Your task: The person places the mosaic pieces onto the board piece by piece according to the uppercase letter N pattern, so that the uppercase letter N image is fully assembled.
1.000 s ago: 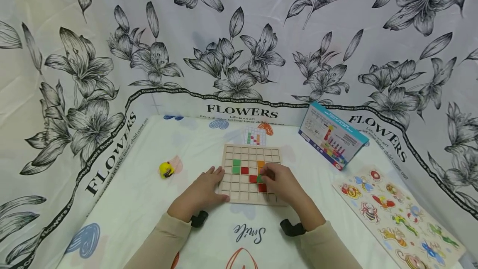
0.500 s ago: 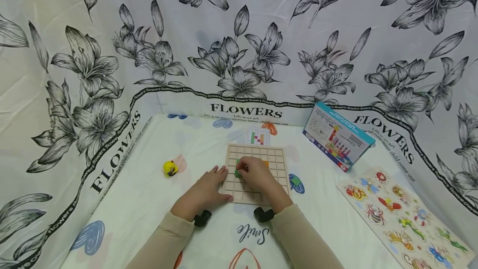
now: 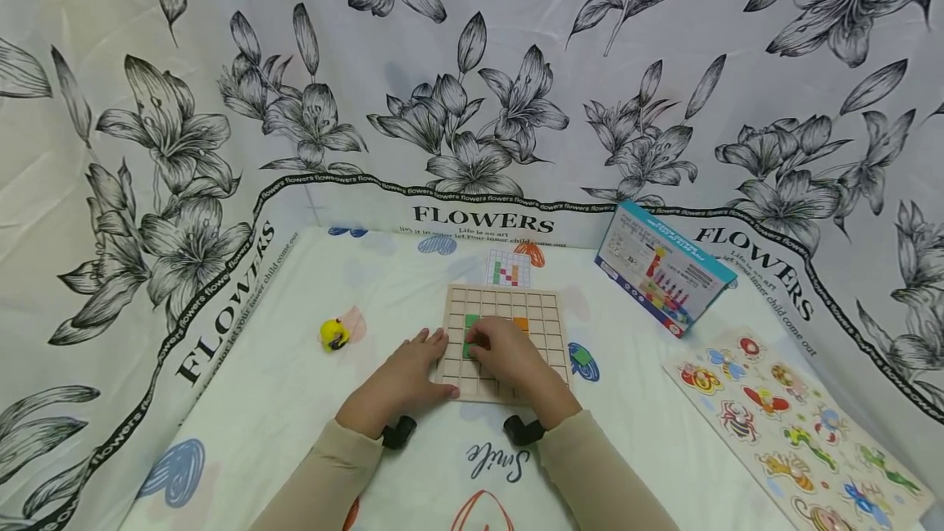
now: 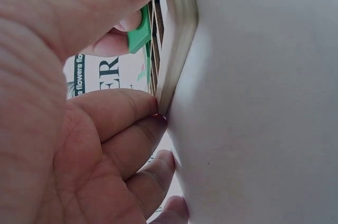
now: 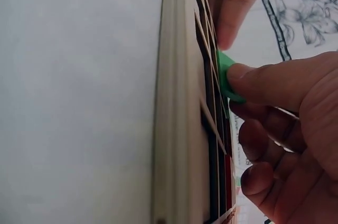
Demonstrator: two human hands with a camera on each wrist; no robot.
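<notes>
A square wooden grid board (image 3: 549,342) lies in front of me. My left hand (image 3: 401,375) rests against its left edge and near corner, thumb apart from the fingers. My right hand (image 3: 509,355) reaches over the board and pinches a green tile (image 5: 225,73) between thumb and fingers, right at the grid. That tile also shows in the left wrist view. Just behind it sits another green tile (image 3: 471,320) in the grid. An orange tile (image 3: 520,324) shows past my knuckles. The red tiles (image 5: 228,176) are hidden under my right hand in the head view.
A pattern card (image 3: 509,271) lies behind the board. One loose green tile (image 3: 581,357) lies to its right. A yellow toy (image 3: 334,335) is at the left; a box (image 3: 664,269) and an insect puzzle board (image 3: 789,424) are at the right.
My right hand has moved left across the board with a green tile, from near the red tiles to the green ones. My left hand has stayed at the board's edge.
</notes>
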